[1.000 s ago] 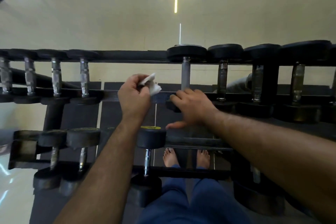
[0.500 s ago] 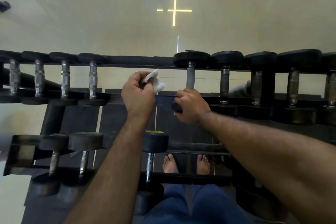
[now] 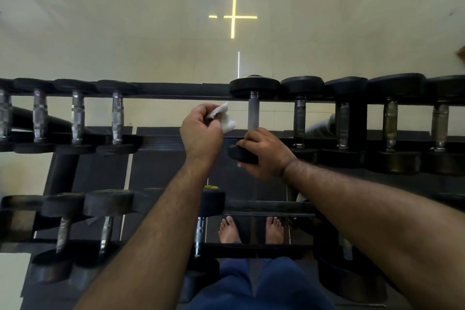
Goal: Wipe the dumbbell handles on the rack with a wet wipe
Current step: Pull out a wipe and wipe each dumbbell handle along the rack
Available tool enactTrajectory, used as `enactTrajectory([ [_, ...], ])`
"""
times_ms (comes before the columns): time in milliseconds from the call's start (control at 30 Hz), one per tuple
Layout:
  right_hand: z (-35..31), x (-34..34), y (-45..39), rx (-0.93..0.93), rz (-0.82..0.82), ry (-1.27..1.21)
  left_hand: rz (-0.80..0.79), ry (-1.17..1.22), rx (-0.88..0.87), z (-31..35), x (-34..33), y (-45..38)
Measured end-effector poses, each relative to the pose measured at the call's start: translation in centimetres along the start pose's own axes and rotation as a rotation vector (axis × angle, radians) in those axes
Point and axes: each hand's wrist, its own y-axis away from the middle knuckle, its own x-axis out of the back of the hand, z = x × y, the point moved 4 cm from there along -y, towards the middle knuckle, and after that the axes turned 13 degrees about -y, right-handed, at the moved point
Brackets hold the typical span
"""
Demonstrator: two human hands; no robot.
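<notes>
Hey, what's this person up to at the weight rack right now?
A person is cleaning dumbbells on a two-tier rack. The left hand holds a crumpled white wet wipe above the upper tier, not touching any handle at this moment. The right hand grips the near head of a dumbbell on that tier, whose bare handle stands just right of the wipe. The other dumbbells sit untouched in their slots.
</notes>
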Motion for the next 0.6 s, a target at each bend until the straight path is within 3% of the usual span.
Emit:
enactTrajectory([
  [100,1.4,1.7,1.6,-0.058,0.077,0.100,-0.022,-0.017,-0.036,0.1,-1.1,-0.3],
  [200,4.1,3.9,3.1,-0.299,0.184,0.199,0.004,-0.046,-0.095,0.2,-2.3,-0.8],
  [300,6.1,4.6,3.6,-0.628,0.059,0.175,0.079,-0.141,-0.172,0.7,-4.1,-1.6],
  [433,6.4,4.2,3.2,-0.679,-0.018,0.154,0.065,-0.295,-0.317,1.7,-7.2,-2.6],
  [533,6.5,4.2,3.4,-0.664,-0.023,0.145,-0.079,-0.534,-0.659,2.4,-9.8,-2.0],
  [600,6.5,4.3,3.4,-0.652,-0.021,0.127,-0.300,-0.708,-1.001,2.1,-10.9,-1.0],
])
